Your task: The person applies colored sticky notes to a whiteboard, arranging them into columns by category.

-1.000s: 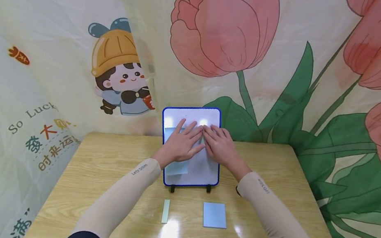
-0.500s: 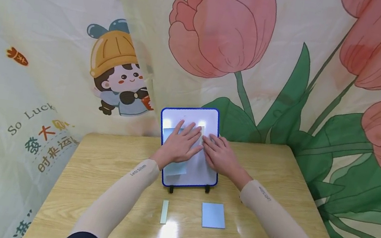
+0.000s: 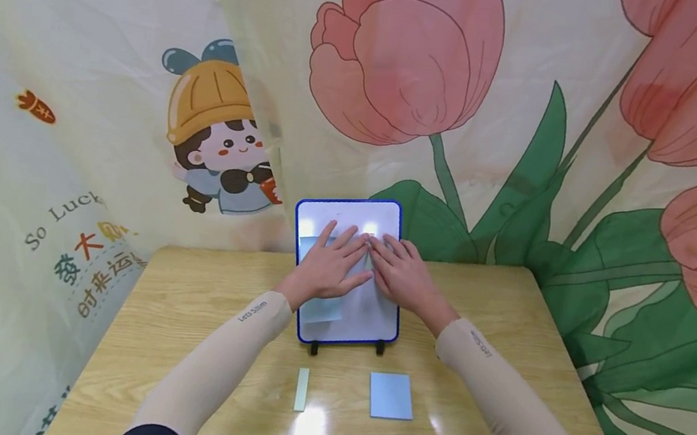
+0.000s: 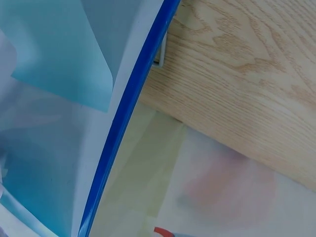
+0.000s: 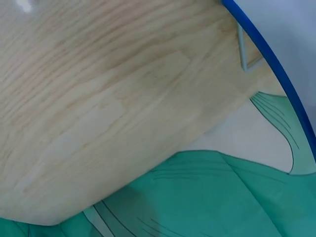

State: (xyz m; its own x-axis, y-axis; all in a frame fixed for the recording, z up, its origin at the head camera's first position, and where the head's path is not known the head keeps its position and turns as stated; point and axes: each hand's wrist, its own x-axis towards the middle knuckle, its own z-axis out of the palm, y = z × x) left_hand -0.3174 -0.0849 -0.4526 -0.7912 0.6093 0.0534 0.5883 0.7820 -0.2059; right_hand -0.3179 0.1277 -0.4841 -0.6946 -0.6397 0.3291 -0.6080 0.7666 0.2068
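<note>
A small whiteboard [image 3: 376, 321] with a blue frame leans on a stand at the back of the table. My left hand [image 3: 328, 269] lies with spread fingers over light blue paper on the board's left side; one lower sheet [image 3: 322, 310] shows below it. In the left wrist view, a blue sheet [image 4: 64, 59] lies near the blue frame [image 4: 120, 118]. My right hand [image 3: 406, 276] rests its straight fingers on the upper middle of the board, fingertips beside the left index finger. Whatever lies under these fingertips is mostly hidden. The right wrist view catches only the board's blue edge [image 5: 279, 66].
On the wooden table [image 3: 198, 346], before the board, lie a blue square sticky-note pad [image 3: 391, 396] and a narrow pale green strip [image 3: 301, 389]. Black feet [image 3: 380, 347] support the board. A printed cloth [image 3: 516, 198] hangs behind the table.
My right hand slid down the board, baring a narrow pale strip, then moved back up over it. My left hand has stayed in place.
</note>
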